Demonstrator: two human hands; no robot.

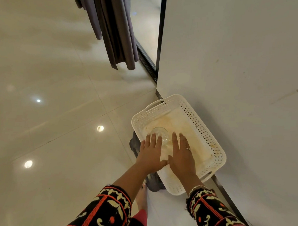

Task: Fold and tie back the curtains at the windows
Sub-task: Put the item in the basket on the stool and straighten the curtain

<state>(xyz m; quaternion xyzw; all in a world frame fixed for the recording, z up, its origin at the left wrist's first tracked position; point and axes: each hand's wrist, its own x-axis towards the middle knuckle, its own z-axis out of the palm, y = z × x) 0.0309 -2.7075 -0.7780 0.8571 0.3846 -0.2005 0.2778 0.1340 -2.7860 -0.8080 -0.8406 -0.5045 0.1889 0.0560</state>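
Note:
Dark purple-grey curtains hang in folds at the top centre, in front of a glass door with a black frame. Below them a white perforated plastic basket stands on a dark stool by the wall. Cream folded cloth lies inside it, with a clear round object on top. My left hand and my right hand reach into the basket side by side, fingers straight, palms down over the cloth. Whether they touch it I cannot tell.
A white wall fills the right side, with a dark skirting along its base. Glossy cream floor tiles spread to the left and reflect ceiling lights. My bare foot stands beside the dark stool.

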